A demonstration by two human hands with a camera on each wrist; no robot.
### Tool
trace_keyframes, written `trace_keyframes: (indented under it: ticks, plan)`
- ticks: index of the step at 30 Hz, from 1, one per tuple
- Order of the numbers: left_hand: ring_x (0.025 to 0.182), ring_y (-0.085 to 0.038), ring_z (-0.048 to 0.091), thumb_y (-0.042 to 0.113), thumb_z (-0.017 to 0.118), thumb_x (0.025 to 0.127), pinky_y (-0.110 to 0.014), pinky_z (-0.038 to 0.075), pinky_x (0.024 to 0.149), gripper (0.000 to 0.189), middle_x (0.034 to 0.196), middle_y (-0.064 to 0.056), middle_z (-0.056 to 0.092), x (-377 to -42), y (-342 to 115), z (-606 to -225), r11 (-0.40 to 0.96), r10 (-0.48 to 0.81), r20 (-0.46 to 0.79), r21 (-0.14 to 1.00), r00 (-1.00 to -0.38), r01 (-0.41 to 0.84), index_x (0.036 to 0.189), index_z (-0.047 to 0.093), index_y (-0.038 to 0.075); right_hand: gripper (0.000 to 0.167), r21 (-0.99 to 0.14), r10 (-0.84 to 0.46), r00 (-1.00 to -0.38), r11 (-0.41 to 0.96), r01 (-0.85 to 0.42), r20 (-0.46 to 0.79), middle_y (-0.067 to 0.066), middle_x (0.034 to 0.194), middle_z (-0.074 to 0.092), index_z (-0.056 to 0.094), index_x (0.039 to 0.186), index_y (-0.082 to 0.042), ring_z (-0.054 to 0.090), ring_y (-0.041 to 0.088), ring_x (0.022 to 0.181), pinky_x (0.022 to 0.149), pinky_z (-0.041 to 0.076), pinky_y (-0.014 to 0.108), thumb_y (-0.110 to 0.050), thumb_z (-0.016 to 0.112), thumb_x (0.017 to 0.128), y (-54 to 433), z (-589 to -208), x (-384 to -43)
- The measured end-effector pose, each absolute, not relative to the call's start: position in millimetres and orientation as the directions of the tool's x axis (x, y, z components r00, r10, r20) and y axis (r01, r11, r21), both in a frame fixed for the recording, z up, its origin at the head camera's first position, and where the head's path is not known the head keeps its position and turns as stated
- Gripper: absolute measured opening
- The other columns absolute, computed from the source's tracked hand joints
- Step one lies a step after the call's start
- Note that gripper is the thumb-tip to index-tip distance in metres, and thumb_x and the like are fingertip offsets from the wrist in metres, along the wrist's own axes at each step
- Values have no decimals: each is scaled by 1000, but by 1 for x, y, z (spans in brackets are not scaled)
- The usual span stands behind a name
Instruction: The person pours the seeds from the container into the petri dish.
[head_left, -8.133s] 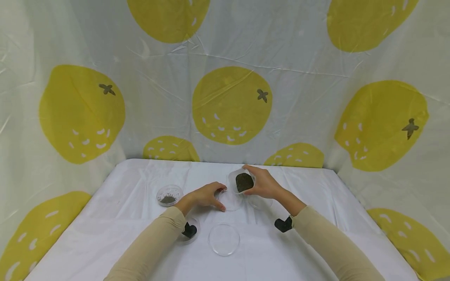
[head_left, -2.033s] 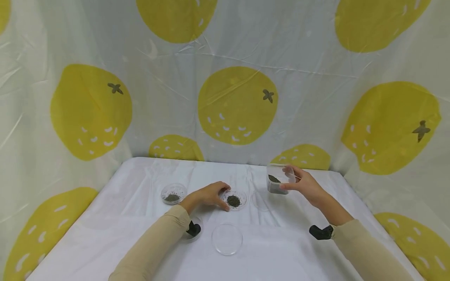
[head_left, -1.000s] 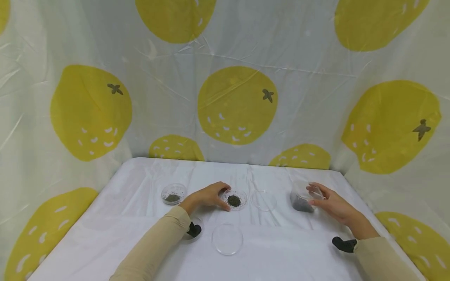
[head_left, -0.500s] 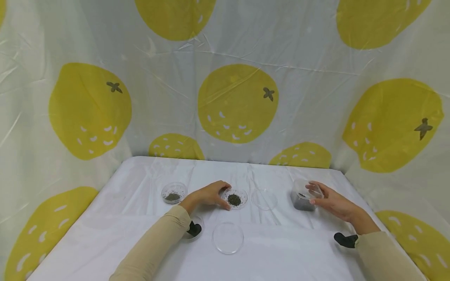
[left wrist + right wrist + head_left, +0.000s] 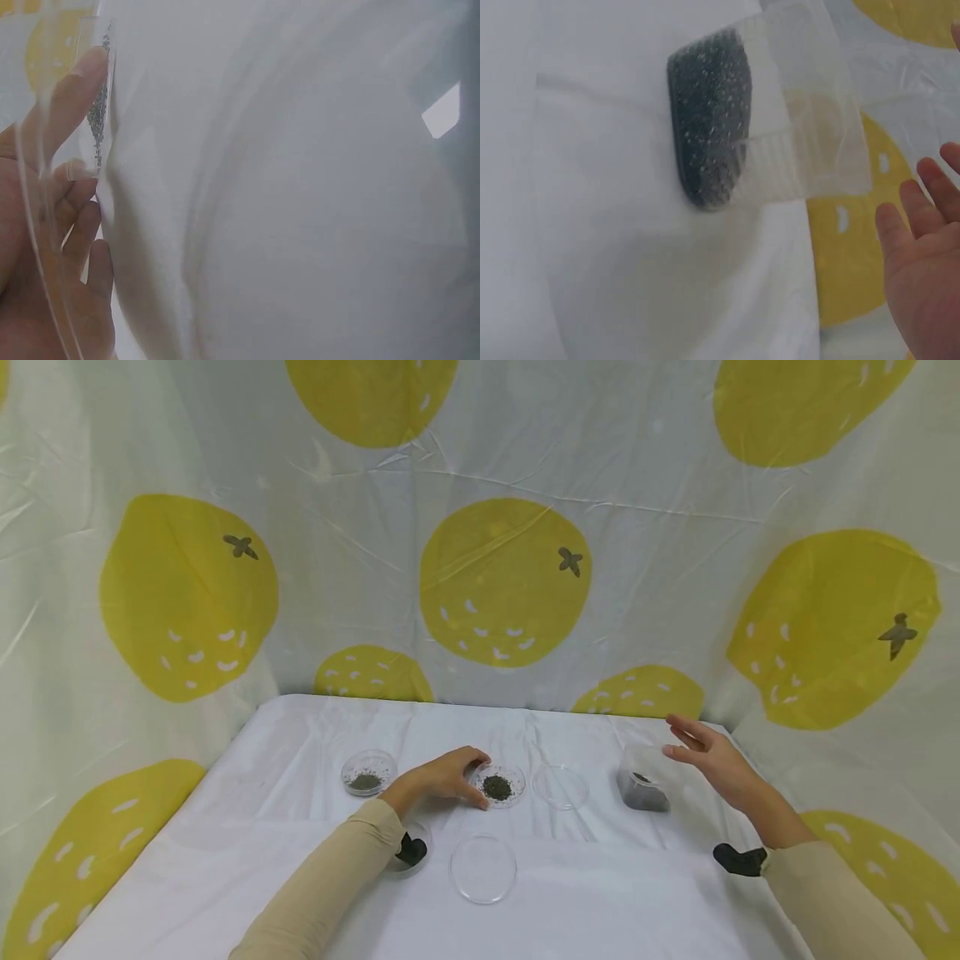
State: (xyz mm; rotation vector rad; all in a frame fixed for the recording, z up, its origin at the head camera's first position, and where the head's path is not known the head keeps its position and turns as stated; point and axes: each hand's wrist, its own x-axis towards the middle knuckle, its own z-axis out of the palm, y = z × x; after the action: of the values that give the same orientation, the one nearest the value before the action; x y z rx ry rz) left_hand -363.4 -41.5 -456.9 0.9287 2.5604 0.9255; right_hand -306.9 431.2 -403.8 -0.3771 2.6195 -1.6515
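Observation:
In the head view, my left hand point(image 5: 447, 774) pinches the side of a clear petri dish point(image 5: 517, 777) with a small heap of dark granules in its middle. The left wrist view has this dish edge-on, my thumb point(image 5: 90, 67) and fingers at its rim. A clear plastic tub point(image 5: 640, 762), partly filled with dark granules, stands on the cloth to the right. Just beside and above the tub, my right hand point(image 5: 716, 766) is apart from it and holds nothing, fingers spread in the right wrist view.
Another petri dish point(image 5: 384, 758) with granules stands at the left. Two clear round pieces, one point(image 5: 585, 789) right of the held dish and one point(image 5: 483, 903) nearer me, lie on the white cloth point(image 5: 570, 902). A further dish point(image 5: 420, 864) is partly hidden under my left wrist.
Granules now lie in the dish at my left hand, which was bare at first. The tub moved right and was set down; my right hand has let go and risen from it.

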Motion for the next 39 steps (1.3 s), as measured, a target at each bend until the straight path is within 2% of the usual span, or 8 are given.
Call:
trace_keyframes:
  ticks: [3, 7, 11, 14, 16, 19, 26, 39]
  plan:
    - [140, -29, 44, 28, 93, 79, -41, 30, 119, 80, 144, -12, 52, -363, -41, -456, 589, 655, -27, 645, -756, 487, 143, 54, 2, 74, -900, -243, -958, 364, -238, 155, 19, 167, 25, 18, 161, 6, 18, 35, 154, 100, 36, 9, -12, 63, 104, 423, -396, -308]
    - [139, -29, 44, 27, 93, 79, -41, 30, 119, 80, 143, -13, 53, -363, -40, -454, 585, 661, -24, 642, -750, 496, 143, 54, 0, 70, -902, -269, -947, 341, -264, 175, 14, 164, 34, 26, 159, 7, 28, 25, 152, 100, 38, 10, -11, 65, 103, 409, -389, -310]
    - [139, -30, 45, 25, 93, 79, -42, 31, 118, 79, 143, -14, 53, -361, -40, -453, 576, 663, -16, 649, -748, 497, 143, 54, -1, 68, -905, -289, -943, 335, -261, 165, 17, 161, 37, 32, 158, 5, 32, 27, 150, 101, 39, 11, -12, 66, 102, 397, -384, -313]
    - [139, -31, 45, 25, 93, 79, -43, 31, 118, 79, 143, -15, 53, -361, -40, -453, 574, 663, -10, 649, -749, 499, 142, 54, -1, 68, -916, -324, -930, 295, -272, 173, 9, 158, 42, 31, 158, 5, 35, 23, 148, 102, 39, 13, -9, 66, 102, 385, -379, -314]
    - [139, -31, 44, 25, 93, 79, -43, 31, 118, 79, 143, -15, 53, -361, -40, -452, 575, 661, -11, 650, -751, 497, 142, 54, -1, 68, -921, -348, -919, 263, -288, 187, 0, 153, 45, 31, 158, 6, 40, 11, 143, 104, 39, 14, -6, 66, 101, 378, -377, -315]
    - [139, -31, 44, 25, 93, 79, -43, 31, 118, 78, 143, -14, 53, -360, -40, -452, 578, 658, -13, 649, -753, 494, 142, 54, 0, 69, -926, -371, -907, 230, -299, 201, 2, 153, 47, 30, 157, 8, 44, 3, 137, 107, 39, 18, -3, 67, 100, 367, -376, -316]
    - [139, -31, 44, 25, 93, 79, -43, 30, 118, 79, 143, -14, 53, -360, -40, -452, 581, 653, -18, 654, -757, 485, 142, 54, -1, 70, -938, -418, -891, 203, -282, 177, 25, 162, 31, 29, 158, 6, 24, 39, 151, 111, 35, 20, -4, 67, 100, 343, -384, -315]
    - [137, -29, 46, 27, 93, 79, -41, 32, 117, 79, 142, -13, 54, -362, -40, -456, 576, 663, -8, 644, -749, 503, 143, 54, 1, 80, -945, -455, -883, 223, -240, 117, 24, 162, 33, 32, 158, 4, 24, 39, 151, 114, 33, 30, -9, 78, 93, 311, -413, -307]
